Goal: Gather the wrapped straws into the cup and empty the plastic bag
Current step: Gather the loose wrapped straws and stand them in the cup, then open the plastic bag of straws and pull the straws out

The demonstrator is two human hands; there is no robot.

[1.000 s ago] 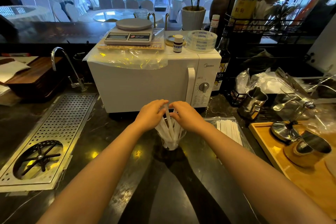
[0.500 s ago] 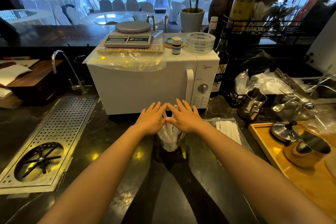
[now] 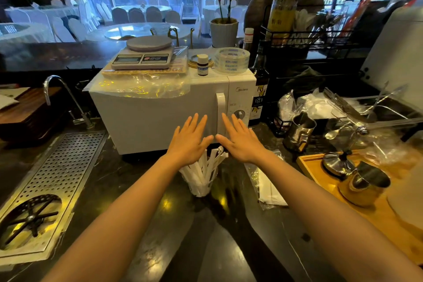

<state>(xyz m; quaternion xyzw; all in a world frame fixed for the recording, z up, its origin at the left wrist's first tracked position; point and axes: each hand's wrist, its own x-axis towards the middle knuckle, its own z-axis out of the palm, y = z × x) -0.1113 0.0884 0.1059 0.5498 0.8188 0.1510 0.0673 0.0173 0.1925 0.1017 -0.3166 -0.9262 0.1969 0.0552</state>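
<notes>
Clear cup (image 3: 201, 186) stands on the dark counter (image 3: 142, 217), near centre, packed with white paper-wrapped straws (image 3: 207, 165) that fan upward and lean right at the tops. Just right of it lies the plastic bag (image 3: 266, 184), flat and crinkled, with a few wrapped straws showing inside. Far side of the cup is closed off by the white microwave (image 3: 160, 117); right of the bag sits a wooden tray (image 3: 320, 167) carrying metal pots. Left of the cup the counter is bare as far as the perforated metal drain grid (image 3: 57, 178), and the near counter is open too. Both hands hover palm-down above the straw tops, fingers spread and gripping nothing: left hand (image 3: 188, 142) over the cup's left side, right hand (image 3: 241, 142) over its right, thumb tips almost meeting.
</notes>
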